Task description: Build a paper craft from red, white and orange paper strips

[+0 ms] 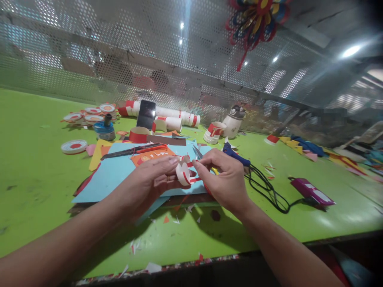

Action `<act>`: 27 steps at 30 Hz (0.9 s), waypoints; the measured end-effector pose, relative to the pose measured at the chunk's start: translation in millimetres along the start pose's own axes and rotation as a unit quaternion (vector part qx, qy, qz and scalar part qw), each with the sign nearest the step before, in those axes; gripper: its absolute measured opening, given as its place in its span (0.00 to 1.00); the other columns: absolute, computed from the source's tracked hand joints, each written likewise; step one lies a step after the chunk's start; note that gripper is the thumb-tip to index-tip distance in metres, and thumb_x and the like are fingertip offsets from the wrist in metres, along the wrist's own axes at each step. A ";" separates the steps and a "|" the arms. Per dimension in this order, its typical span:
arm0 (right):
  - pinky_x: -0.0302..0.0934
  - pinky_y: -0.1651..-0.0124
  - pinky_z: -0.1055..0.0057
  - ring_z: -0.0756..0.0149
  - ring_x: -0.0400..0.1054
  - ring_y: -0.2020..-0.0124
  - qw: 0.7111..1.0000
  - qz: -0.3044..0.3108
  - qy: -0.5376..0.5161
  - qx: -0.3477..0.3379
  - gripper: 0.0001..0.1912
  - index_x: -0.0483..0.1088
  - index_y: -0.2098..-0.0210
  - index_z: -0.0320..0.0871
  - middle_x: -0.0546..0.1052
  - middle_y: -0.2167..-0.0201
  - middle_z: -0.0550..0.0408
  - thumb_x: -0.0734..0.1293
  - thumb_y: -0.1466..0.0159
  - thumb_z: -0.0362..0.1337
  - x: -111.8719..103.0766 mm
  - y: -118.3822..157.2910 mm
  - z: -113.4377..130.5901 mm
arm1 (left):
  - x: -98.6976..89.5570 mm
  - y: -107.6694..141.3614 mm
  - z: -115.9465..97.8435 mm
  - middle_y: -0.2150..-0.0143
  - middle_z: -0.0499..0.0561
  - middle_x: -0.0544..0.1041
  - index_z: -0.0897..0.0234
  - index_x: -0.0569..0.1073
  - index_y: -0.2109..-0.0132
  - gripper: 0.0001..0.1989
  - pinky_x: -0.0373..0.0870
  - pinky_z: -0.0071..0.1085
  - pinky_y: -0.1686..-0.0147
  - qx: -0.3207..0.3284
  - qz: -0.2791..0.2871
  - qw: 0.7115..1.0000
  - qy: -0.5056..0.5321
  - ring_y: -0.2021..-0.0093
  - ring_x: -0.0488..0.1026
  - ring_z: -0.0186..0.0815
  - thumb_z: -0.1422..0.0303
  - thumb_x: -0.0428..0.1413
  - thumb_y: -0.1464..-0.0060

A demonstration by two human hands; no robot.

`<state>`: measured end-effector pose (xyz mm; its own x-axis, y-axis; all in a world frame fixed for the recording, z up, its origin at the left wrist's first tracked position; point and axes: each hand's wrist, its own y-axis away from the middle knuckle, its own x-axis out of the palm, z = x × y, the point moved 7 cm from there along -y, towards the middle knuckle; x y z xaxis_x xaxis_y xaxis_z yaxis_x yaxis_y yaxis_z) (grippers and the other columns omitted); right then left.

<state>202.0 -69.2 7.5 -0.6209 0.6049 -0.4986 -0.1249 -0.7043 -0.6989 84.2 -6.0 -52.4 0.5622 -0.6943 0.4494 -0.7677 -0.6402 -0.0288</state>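
Note:
A small white paper ring with red strips (183, 173) is held between my two hands above light blue sheets (110, 175). My left hand (155, 173) has its fingers wrapped round the ring's left side. The fingers of my right hand (223, 175) pinch at the ring's right side, by a red strip. Scissor blades (197, 152) show just above the right fingertips; part of a yellow handle (214, 171) shows beside them. Black scissors with orange handles (134, 150) lie on the sheets, near an orange paper (149, 155).
Behind the sheets are a phone (146, 113), white and red paper tubes (170, 113), a blue jar (104, 129) and a penguin-like container (234, 122). On the right, a blue glue gun (236, 154), black cable (263, 187) and purple box (311, 192) rest on the green table (32, 159).

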 end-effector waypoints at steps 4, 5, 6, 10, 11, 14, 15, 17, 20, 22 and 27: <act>0.59 0.71 0.71 0.71 0.63 0.75 1.000 -0.007 -0.003 0.005 0.10 0.68 0.78 0.42 0.70 0.78 0.57 0.67 0.41 0.30 0.4 1.0 -2.1 | 2.0 -1.2 -0.8 0.51 0.58 0.78 0.64 0.78 0.53 0.14 0.69 0.38 0.54 0.000 0.004 1.000 0.001 0.53 0.74 0.45 0.63 0.54 0.42; 0.58 0.71 0.71 0.71 0.63 0.76 1.000 -0.010 -0.003 0.006 0.10 0.68 0.78 0.42 0.70 0.78 0.57 0.67 0.41 0.30 0.1 1.2 -1.9 | 2.0 -1.2 -0.9 0.52 0.58 0.78 0.64 0.78 0.54 0.14 0.69 0.38 0.55 -0.002 0.003 1.000 0.002 0.53 0.74 0.45 0.63 0.54 0.43; 0.58 0.71 0.71 0.71 0.63 0.76 1.000 -0.013 -0.002 0.005 0.10 0.68 0.78 0.42 0.70 0.78 0.57 0.67 0.41 0.30 -0.3 1.3 -1.5 | 1.7 -1.1 -0.9 0.52 0.58 0.78 0.64 0.78 0.54 0.14 0.70 0.38 0.55 -0.003 0.000 1.000 0.002 0.53 0.74 0.45 0.63 0.55 0.43; 0.58 0.72 0.71 0.71 0.62 0.76 1.000 -0.021 0.003 -0.005 0.10 0.68 0.78 0.42 0.69 0.79 0.58 0.66 0.41 0.29 -2.2 2.1 1.7 | 0.1 -0.3 -0.8 0.54 0.58 0.79 0.64 0.79 0.56 0.13 0.70 0.37 0.56 -0.007 -0.011 1.000 0.003 0.54 0.74 0.45 0.63 0.57 0.45; 0.57 0.71 0.71 0.71 0.62 0.76 1.000 -0.024 0.004 -0.007 0.10 0.68 0.78 0.42 0.69 0.79 0.58 0.66 0.41 0.29 -2.7 2.4 2.3 | 0.0 -0.3 -0.7 0.54 0.57 0.79 0.64 0.79 0.56 0.13 0.70 0.37 0.55 -0.007 -0.012 1.000 0.004 0.53 0.74 0.45 0.63 0.57 0.45; 0.57 0.72 0.71 0.71 0.62 0.76 0.999 -0.031 0.004 -0.009 0.11 0.67 0.79 0.42 0.69 0.79 0.58 0.66 0.41 0.29 -3.5 3.0 3.4 | 0.7 -0.7 -0.4 0.53 0.57 0.79 0.64 0.78 0.55 0.13 0.70 0.37 0.55 -0.005 -0.006 1.000 0.005 0.53 0.74 0.45 0.63 0.57 0.45; 0.57 0.72 0.71 0.71 0.62 0.76 0.999 -0.032 0.004 -0.008 0.11 0.67 0.79 0.42 0.69 0.79 0.58 0.66 0.41 0.29 -3.5 3.2 3.7 | 1.0 -0.9 -0.4 0.53 0.57 0.78 0.64 0.78 0.55 0.13 0.70 0.37 0.54 -0.004 -0.004 1.000 0.005 0.53 0.74 0.45 0.63 0.57 0.45; 0.57 0.72 0.70 0.71 0.62 0.76 0.999 -0.032 0.002 -0.005 0.11 0.67 0.80 0.42 0.69 0.79 0.57 0.66 0.41 0.29 -3.2 3.2 4.0 | 1.6 -1.1 -0.3 0.52 0.57 0.78 0.64 0.78 0.53 0.14 0.70 0.37 0.54 -0.002 -0.001 1.000 0.006 0.53 0.74 0.44 0.64 0.56 0.44; 0.57 0.71 0.70 0.70 0.62 0.76 0.999 -0.032 -0.002 0.003 0.12 0.67 0.80 0.42 0.69 0.80 0.58 0.66 0.41 0.29 -3.3 3.1 3.3 | 1.3 -0.8 -0.5 0.53 0.57 0.79 0.65 0.78 0.54 0.13 0.70 0.36 0.55 -0.001 -0.004 1.000 0.011 0.54 0.75 0.44 0.65 0.56 0.44; 0.58 0.71 0.71 0.70 0.62 0.76 0.999 -0.033 -0.007 0.010 0.11 0.67 0.80 0.43 0.69 0.79 0.58 0.66 0.41 0.29 -4.0 3.2 2.0 | 1.0 -0.4 -0.8 0.54 0.57 0.79 0.65 0.78 0.56 0.12 0.71 0.35 0.56 -0.001 -0.005 1.000 0.013 0.55 0.75 0.44 0.64 0.57 0.44; 0.58 0.72 0.71 0.70 0.62 0.76 0.999 -0.036 -0.014 0.014 0.10 0.68 0.79 0.43 0.69 0.79 0.58 0.66 0.41 0.29 -4.3 4.1 1.3 | 1.4 0.4 -1.3 0.55 0.56 0.79 0.65 0.79 0.57 0.12 0.72 0.33 0.57 -0.003 -0.005 1.000 0.016 0.55 0.75 0.42 0.64 0.57 0.45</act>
<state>203.2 -75.1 7.5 -0.6312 0.6441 -0.4322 -0.1917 -0.6695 -0.7177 84.3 -6.7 -50.6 0.5592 -0.6770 0.4785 -0.7640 -0.6449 -0.0196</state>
